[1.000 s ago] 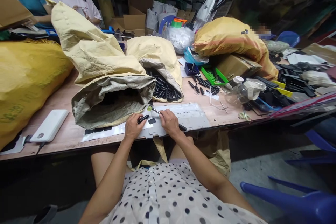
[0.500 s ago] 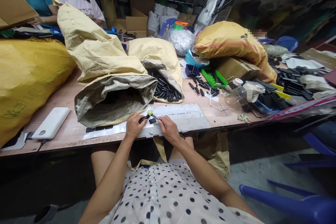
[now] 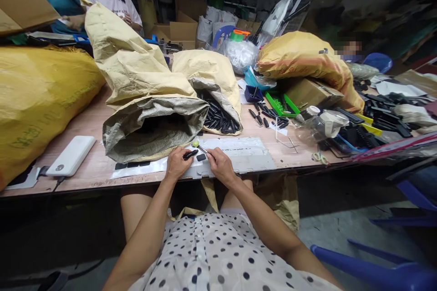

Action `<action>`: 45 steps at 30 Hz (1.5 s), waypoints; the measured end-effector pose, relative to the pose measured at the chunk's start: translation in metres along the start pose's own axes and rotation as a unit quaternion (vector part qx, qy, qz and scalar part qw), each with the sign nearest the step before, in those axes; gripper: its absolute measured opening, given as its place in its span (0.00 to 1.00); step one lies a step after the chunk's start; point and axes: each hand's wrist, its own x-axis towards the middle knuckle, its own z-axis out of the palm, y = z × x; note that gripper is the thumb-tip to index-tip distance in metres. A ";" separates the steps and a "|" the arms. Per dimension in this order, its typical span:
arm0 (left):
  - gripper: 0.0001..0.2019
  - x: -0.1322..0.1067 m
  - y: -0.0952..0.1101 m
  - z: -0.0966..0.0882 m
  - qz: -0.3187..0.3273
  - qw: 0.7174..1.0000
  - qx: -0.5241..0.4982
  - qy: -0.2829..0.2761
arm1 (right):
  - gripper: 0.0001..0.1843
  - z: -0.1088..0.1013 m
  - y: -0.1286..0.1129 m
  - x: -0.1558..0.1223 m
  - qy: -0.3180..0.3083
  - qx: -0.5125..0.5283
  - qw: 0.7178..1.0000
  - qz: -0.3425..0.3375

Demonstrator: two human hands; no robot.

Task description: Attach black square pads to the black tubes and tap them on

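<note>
My left hand (image 3: 175, 163) is closed around a short, black, tapered piece (image 3: 190, 155) that points to the right. Facing it, my right hand (image 3: 220, 163) pinches a slim metal-coloured rod-like tool (image 3: 202, 149). The rod's far end is at a small yellow-green round thing (image 3: 195, 143), whose kind I cannot make out. Both hands are at the table's front edge, over a flat grey-white board (image 3: 241, 157). Between them on the board lies a small flat black piece (image 3: 201, 157).
Beyond my hands a paper sack (image 3: 136, 82) gapes open; another sack (image 3: 205, 63) spills many black pieces (image 3: 220, 118). At left are a white power bank (image 3: 71, 156) and yellow sack (image 3: 44, 100). Right: green tray (image 3: 282, 103), clear jar (image 3: 309, 132), scissors (image 3: 320, 158). Two people work across the table.
The whole view has shifted slightly. The black piece in my left hand now sits a little lower, apart from the yellow-green thing. Both hands keep their holds.
</note>
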 end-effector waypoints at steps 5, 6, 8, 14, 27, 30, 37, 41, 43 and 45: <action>0.05 -0.001 -0.002 0.002 0.001 1.000 -0.007 0.007 | 0.16 0.002 0.024 0.028 0.004 -0.095 0.995 0.015; 0.05 -0.001 -0.002 0.002 -0.001 1.000 -0.008 0.005 | 0.15 0.003 0.027 0.032 -0.002 -0.114 0.993 0.012; 0.05 -0.002 -0.002 0.001 -0.005 1.000 -0.012 -0.004 | 0.13 0.005 0.031 0.036 -0.011 -0.143 0.990 0.008; 0.06 0.000 0.001 -0.005 0.000 1.000 -0.016 -0.021 | 0.12 0.010 0.031 0.035 -0.015 -0.169 0.985 0.009; 0.11 -0.105 0.022 -0.002 0.034 0.977 -0.146 -0.155 | 0.11 0.011 0.030 0.036 -0.018 -0.174 0.984 0.013; 0.07 -0.113 0.000 0.017 -0.061 0.984 -0.063 -0.157 | 0.11 0.011 0.029 0.037 -0.016 -0.173 0.985 0.010; 0.06 -0.108 -0.021 0.027 -0.092 0.982 -0.003 -0.165 | 0.11 0.012 0.030 0.037 -0.007 -0.177 0.984 0.004; 0.09 -0.078 0.010 -0.002 -0.079 0.960 -0.104 -0.249 | 0.11 0.012 0.030 0.037 -0.009 -0.183 0.983 0.002; 0.16 -0.048 0.021 -0.022 -0.105 0.954 -0.141 -0.242 | 0.11 0.012 0.030 0.036 -0.013 -0.186 0.982 0.004; 0.20 -0.013 0.022 -0.041 -0.156 0.966 -0.122 -0.164 | 0.11 0.012 0.029 0.036 -0.015 -0.188 0.982 0.007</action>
